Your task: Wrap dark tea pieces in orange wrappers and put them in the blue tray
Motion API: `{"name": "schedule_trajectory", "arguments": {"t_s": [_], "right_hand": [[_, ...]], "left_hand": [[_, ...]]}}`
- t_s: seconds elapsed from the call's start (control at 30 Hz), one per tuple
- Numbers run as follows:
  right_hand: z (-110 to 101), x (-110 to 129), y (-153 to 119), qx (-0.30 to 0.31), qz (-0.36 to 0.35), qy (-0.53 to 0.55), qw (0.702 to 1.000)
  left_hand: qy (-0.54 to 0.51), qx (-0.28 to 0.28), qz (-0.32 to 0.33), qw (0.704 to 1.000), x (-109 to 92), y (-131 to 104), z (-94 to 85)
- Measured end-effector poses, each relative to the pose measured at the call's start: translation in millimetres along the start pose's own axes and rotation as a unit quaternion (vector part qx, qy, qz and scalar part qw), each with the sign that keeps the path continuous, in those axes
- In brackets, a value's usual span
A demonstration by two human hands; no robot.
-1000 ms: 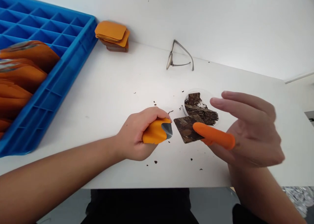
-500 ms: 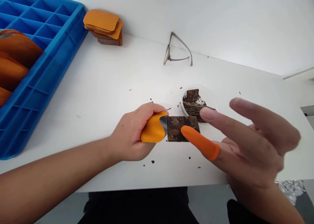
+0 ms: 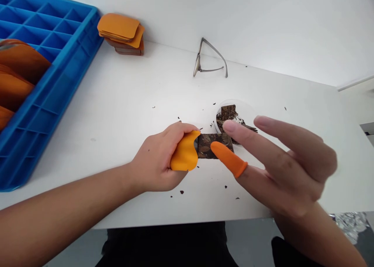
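Note:
My left hand [image 3: 163,158] squeezes the sides of an orange pouch [image 3: 184,154], so its mouth gapes toward the right. At that mouth is a thin dark-brown pressed-leaf slab [image 3: 206,147], its left end just at or inside the opening. My right hand [image 3: 280,169] pinches the slab by its right part. An orange finger cot covers the finger lying on top of the slab; the thumb beneath is hidden. The other fingers stretch out over a white round dish [image 3: 217,123], which holds more dark slabs [image 3: 228,112] and crumbs.
At the left stands a blue compartment crate [image 3: 58,91] with orange pouches [image 3: 17,83] in it. A stack of orange pouches [image 3: 119,27] sits at the back, near eyeglasses [image 3: 198,62]. Dark crumbs [image 3: 182,192] are scattered over the white table [image 3: 131,212].
My right hand has moved left and slightly up with the slab, whose left end is now closer to or inside the pouch mouth. My left hand has stayed nearly in place.

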State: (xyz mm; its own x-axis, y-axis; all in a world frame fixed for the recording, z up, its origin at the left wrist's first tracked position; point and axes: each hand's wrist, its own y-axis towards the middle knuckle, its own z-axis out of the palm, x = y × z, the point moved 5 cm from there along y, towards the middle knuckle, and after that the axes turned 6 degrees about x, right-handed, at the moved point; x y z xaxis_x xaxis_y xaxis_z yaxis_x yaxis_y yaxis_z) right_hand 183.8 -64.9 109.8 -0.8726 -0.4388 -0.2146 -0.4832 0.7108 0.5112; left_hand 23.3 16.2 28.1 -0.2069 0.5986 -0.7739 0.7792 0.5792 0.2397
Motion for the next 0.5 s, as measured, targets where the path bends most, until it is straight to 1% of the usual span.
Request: {"name": "schedule_trajectory", "arguments": {"t_s": [0.07, 0.13, 0.23, 0.3, 0.37, 0.5], "right_hand": [[-0.9, 5.7, -3.1, -0.012, -0.031, -0.044, 0.998], [-1.2, 10.6, -6.4, -0.015, -0.053, -0.052, 0.997], [-0.6, 15.6, -9.7, -0.004, -0.063, -0.026, 0.998], [1.9, 18.5, -10.4, 0.016, -0.067, -0.012, 0.998], [5.0, 19.9, -10.4, 0.021, -0.066, 0.008, 0.998], [9.6, 17.9, -10.3, -0.027, -0.06, 0.088, 0.994]], "left_hand": [[-0.004, 0.01, -0.011, 1.0, 1.7, -0.1, 1.2], [-0.005, 0.017, -0.021, 1.0, 3.1, -0.3, 2.2], [-0.007, 0.026, -0.027, 0.999, 3.9, -0.4, 4.3], [-0.01, 0.03, -0.023, 0.999, 3.4, -0.3, 5.6], [-0.017, 0.034, -0.019, 0.999, 2.4, -0.2, 6.6], [-0.031, 0.057, -0.018, 0.998, 1.7, -0.4, 8.5]]}}
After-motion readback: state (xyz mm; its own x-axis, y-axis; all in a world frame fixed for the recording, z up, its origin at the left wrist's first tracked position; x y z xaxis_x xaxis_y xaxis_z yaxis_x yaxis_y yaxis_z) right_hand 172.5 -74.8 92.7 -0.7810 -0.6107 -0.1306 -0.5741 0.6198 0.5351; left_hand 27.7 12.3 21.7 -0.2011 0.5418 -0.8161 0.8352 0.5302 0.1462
